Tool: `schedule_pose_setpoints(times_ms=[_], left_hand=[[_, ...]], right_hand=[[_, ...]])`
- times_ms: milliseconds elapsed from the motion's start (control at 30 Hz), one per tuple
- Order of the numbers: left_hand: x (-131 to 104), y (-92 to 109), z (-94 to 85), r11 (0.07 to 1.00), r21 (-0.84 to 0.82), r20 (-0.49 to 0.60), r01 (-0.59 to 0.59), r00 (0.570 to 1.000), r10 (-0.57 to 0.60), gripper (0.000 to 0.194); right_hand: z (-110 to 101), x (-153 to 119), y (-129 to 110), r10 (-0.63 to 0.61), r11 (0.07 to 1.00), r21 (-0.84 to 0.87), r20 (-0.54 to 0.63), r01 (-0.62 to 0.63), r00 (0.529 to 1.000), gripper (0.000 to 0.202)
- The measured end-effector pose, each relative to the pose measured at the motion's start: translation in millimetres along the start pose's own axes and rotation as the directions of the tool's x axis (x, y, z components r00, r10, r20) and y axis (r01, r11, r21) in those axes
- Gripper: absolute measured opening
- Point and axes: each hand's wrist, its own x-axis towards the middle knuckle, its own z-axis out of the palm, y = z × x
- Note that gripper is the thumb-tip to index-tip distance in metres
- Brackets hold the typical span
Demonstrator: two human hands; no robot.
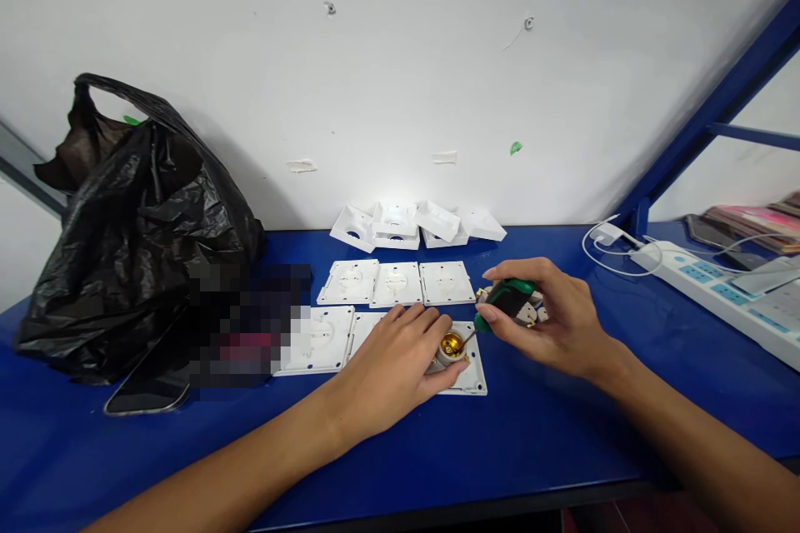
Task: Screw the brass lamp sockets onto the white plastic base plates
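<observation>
My left hand (406, 354) is closed round a white lamp socket (451, 347) with a gold-coloured metal inside. The socket rests on a square white plate (476, 379), one of several on the blue table. Gripped in my right hand (556, 321) is a screwdriver (509, 300) with a green and black handle. Its thin shaft slants down to the left, and the tip goes into the socket's opening, where I cannot see what it touches. Behind the right fingers lie small white and brass parts (531, 314), partly hidden. More white plates (396, 284) form a row beyond my left hand.
Shallow white square boxes (396, 221) are piled against the wall. A black plastic bag (150, 241) and a phone (150, 379) occupy the left side, beside a blurred patch. On the right lie a white power strip (718, 283), a cable and a blue metal frame (718, 92).
</observation>
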Motion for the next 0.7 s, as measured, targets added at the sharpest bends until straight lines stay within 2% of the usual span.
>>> schedule_pose_setpoints(times_ms=[700], left_hand=[[0.5,-0.5,2.5,1.0,0.03,-0.008,-0.009,1.0,0.009,0.026]], right_hand=[[-2.9,0.4,-2.0,0.017,1.0,-0.023,0.038,-0.016,0.999,0.022]])
